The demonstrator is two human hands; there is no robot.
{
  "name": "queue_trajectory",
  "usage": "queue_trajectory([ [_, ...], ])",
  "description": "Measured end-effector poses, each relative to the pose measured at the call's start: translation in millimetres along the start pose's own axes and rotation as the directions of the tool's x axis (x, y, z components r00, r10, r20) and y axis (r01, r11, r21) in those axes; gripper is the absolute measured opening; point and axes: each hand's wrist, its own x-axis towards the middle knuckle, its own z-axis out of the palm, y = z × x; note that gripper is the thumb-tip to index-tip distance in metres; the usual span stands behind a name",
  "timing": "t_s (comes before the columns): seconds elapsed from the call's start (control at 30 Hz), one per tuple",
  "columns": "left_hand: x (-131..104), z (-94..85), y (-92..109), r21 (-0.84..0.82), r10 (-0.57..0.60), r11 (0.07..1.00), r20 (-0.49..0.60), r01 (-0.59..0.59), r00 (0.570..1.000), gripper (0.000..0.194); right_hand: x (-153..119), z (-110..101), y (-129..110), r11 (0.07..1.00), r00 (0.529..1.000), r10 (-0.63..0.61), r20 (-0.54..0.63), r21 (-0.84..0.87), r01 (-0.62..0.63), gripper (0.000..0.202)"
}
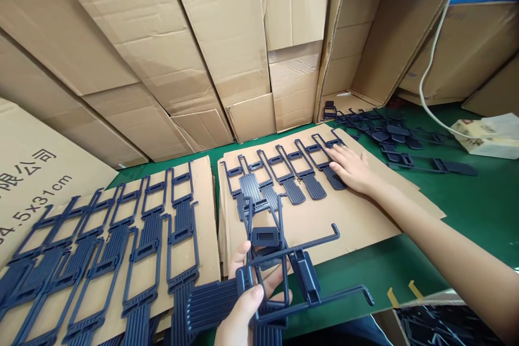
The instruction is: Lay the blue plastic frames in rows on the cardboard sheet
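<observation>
My left hand (243,308) is closed around several dark blue plastic frames (279,311), each with a ribbed paddle and long hooked arms. They cross one another at angles above the table's near edge. My right hand (352,168) lies with fingers stretched out over the far right end of a row of similar frames on a cardboard sheet (344,227). Its fingertips touch the last frame (335,143) there, which the hand partly hides. The rest of that row (290,165) stands side by side, ribbed paddles towards me.
More frames (141,248) lie in two rows on a left cardboard sheet (206,173). A loose heap of parts (395,132) sits on the green table (482,189), near a white cable (425,75) and a small box (486,138). Stacked cartons (227,27) wall the back.
</observation>
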Motion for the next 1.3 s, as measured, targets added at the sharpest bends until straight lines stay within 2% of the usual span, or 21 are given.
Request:
queue_trajectory([
  [0.1, 0.3, 6.8, -2.2, 0.034, 0.046, 0.998, -0.011, -0.046, 0.999, 0.040, -13.0, -14.7, -19.3, 0.984, 0.984, -0.006, -0.176, 0.174, 0.037, 0.054],
  [0.17, 1.0, 10.1, -4.6, 0.066, 0.101, 0.993, -0.042, -0.098, 0.994, 0.038, -30.1, -27.1, -40.3, 0.910, 0.972, 0.034, -0.234, 0.410, 0.067, 0.051],
  [0.23, 2.0, 12.0, -6.9, 0.099, 0.145, 0.986, -0.083, -0.137, 0.986, 0.039, -51.6, -36.0, -62.7, 0.709, 0.983, 0.118, -0.142, 0.705, 0.017, 0.049],
  [0.33, 4.3, 13.9, -10.0, 0.126, 0.177, 0.979, -0.121, -0.162, 0.977, 0.040, -85.4, -35.8, -90.4, 0.265, 0.990, 0.132, 0.052, 0.960, -0.086, 0.053],
  [0.43, 8.2, 18.7, -12.8, 0.127, 0.243, 0.966, -0.133, -0.227, 0.961, 0.039, -115.6, -21.6, -108.5, -0.109, 0.948, 0.191, 0.255, 0.965, -0.238, 0.037],
  [0.5, 10.8, 24.3, -14.6, 0.132, 0.278, 0.956, -0.135, -0.261, 0.951, 0.040, -132.6, -10.3, -117.4, -0.244, 0.895, 0.166, 0.414, 0.897, -0.370, 0.027],
  [0.53, 11.7, 27.5, -15.4, 0.142, 0.288, 0.952, -0.130, -0.270, 0.949, 0.040, -140.2, -5.5, -121.5, -0.264, 0.873, 0.126, 0.471, 0.864, -0.428, 0.028],
  [0.63, 11.4, 36.1, -18.0, 0.182, 0.283, 0.948, -0.110, -0.261, 0.953, 0.041, -158.1, 4.1, -132.6, -0.200, 0.850, -0.055, 0.524, 0.828, -0.523, 0.040],
  [0.73, 6.8, 40.6, -21.8, 0.153, 0.212, 0.968, -0.086, -0.198, 0.973, 0.040, -169.8, 8.2, -140.3, -0.124, 0.859, -0.218, 0.464, 0.860, -0.496, 0.053],
  [0.8, 2.3, 41.5, -25.3, 0.128, 0.156, 0.981, -0.058, -0.148, 0.986, 0.041, -174.9, 9.5, -141.8, -0.127, 0.877, -0.255, 0.407, 0.885, -0.448, 0.074],
  [0.9, -4.0, 42.0, -30.7, 0.176, 0.127, 0.976, 0.012, -0.127, 0.992, 0.040, -178.7, 9.5, -137.6, -0.123, 0.914, -0.255, 0.316, 0.927, -0.355, 0.103],
  [1.0, -7.1, 42.6, -33.8, 0.226, 0.125, 0.963, 0.096, -0.144, 0.988, 0.036, -178.6, 6.3, -129.2, -0.008, 0.956, -0.238, 0.171, 0.984, -0.178, 0.098],
  [1.1, -6.9, 41.6, -33.5, 0.224, 0.074, 0.969, 0.138, -0.104, 0.988, 0.034, -179.0, -0.9, -122.6, 0.131, 0.962, -0.259, 0.081, 0.990, -0.049, 0.088],
  [1.2, -6.2, 36.8, -31.6, 0.204, -0.010, 0.979, 0.149, -0.021, 0.989, 0.035, -182.7, -8.1, -121.9, 0.231, 0.964, -0.253, 0.084, 0.973, -0.025, 0.083],
  [1.3, -7.7, 29.1, -29.6, 0.146, -0.078, 0.988, 0.182, 0.051, 0.980, 0.041, -183.0, -8.7, -125.1, 0.226, 0.978, -0.174, 0.116, 0.971, -0.075, 0.063],
])
